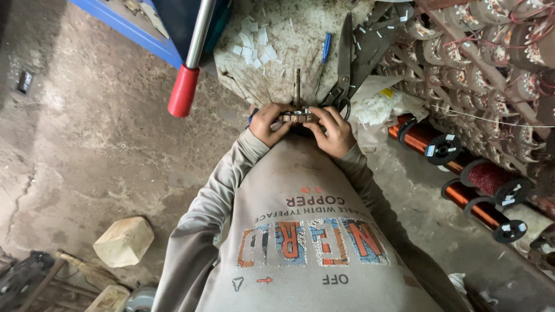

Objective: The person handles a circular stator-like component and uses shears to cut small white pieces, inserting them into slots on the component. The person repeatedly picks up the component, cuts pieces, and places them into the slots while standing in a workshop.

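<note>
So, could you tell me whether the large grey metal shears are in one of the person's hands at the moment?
No: the large grey metal shears lie on the worktop, while the left hand and right hand hold a small metal part.

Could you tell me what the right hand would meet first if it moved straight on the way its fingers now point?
Probably the left hand: the right hand points across the small metal part both hold.

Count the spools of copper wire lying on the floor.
3. All lie right of the person: one nearest the right hand, one with darker red wire behind it, and one lowest. More may be hidden at the right edge.
</note>
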